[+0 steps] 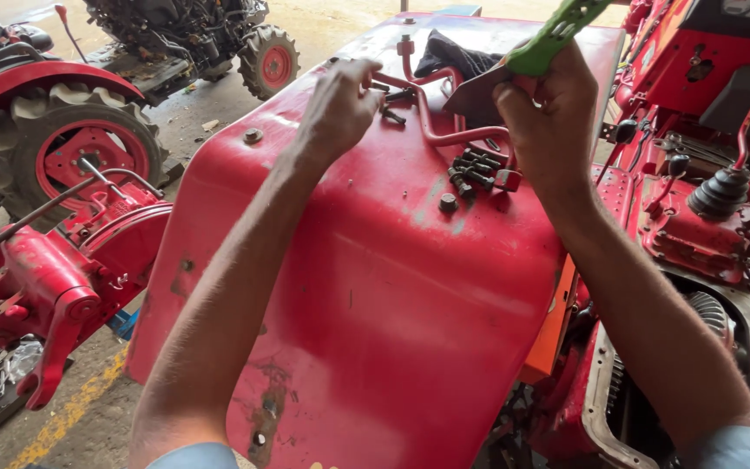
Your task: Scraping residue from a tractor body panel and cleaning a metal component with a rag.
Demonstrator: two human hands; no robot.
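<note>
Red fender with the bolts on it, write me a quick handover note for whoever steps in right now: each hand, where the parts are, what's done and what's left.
Left hand: closed over small dark bolts at the top of the red fender; whether it has one in its grip cannot be told.
Right hand: shut on a green-handled tool, with a flat grey piece under it.
Parts: a cluster of black bolts lies loose on the fender beside a bent red pipe; a dark cloth sits behind.
Done: bolts are out and gathered on the fender.
Left: the loose bolts and pipe are not yet fitted anywhere.
</note>
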